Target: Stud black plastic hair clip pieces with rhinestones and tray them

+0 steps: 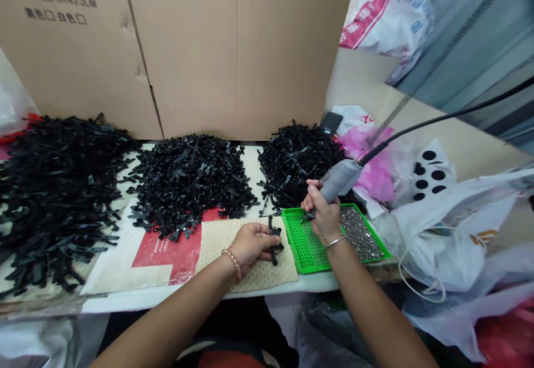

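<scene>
My left hand (252, 244) pinches a few small black plastic parts (273, 248) over a beige textured mat (250, 276). In my right hand (323, 209) is a grey corded electric screwdriver (340, 180), tilted with its tip down over a green perforated tray (298, 240). Many small metal screws (359, 234) lie in the tray's right part, and some sit in its holes on the left. Whether a screw is on the driver's tip is too small to tell.
Three heaps of black plastic parts, left (58, 184), middle (192, 178) and right (298, 156), stand before a tall cardboard box (187, 50). A black cable (450, 116) runs from the screwdriver to the upper right. Plastic bags (442, 234) crowd the right side.
</scene>
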Demonstrator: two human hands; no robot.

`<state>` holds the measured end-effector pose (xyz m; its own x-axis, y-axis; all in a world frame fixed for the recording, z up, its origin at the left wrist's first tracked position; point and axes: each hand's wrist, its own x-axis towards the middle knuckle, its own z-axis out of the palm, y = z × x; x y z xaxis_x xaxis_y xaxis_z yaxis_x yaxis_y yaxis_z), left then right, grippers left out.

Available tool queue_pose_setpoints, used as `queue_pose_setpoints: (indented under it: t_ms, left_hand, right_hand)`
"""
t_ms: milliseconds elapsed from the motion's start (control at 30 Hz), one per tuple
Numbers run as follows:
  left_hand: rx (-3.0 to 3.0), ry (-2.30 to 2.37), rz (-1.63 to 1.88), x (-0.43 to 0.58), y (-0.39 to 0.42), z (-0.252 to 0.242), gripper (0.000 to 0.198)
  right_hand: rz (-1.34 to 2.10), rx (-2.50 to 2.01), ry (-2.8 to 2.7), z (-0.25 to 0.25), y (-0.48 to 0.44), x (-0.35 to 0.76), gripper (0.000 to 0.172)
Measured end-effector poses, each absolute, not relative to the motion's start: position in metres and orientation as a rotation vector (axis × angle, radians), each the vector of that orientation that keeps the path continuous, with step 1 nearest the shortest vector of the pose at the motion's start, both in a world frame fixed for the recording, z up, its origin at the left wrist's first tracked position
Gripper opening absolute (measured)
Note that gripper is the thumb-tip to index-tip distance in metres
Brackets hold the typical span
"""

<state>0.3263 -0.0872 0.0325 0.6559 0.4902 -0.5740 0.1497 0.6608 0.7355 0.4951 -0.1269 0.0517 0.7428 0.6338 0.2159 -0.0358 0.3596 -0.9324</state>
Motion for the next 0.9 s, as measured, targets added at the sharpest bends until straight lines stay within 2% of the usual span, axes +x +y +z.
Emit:
queue_pose_setpoints:
  t_ms: [167,433,900]
  left_hand:
    - [0.843,0.853,0.227,0.3256,-0.0871,0.0323,0.029]
    - [0.847,0.851,0.211,0.3253,-0.0867,0.0337,0.021]
    - [0.829,0.838,0.220,0.3242,-0.0869,0.0317,0.023]
  right_hand:
    - [0.464,-1.113,-0.634,0.0452,-0.1285,0.4962,0.029]
    - [0.477,-1.144,-0.659,0.0427,-0.1299,0.4991,0.028]
    - [0.497,-1.167,-0.666,0.0448,-0.1314,0.4985,0.027]
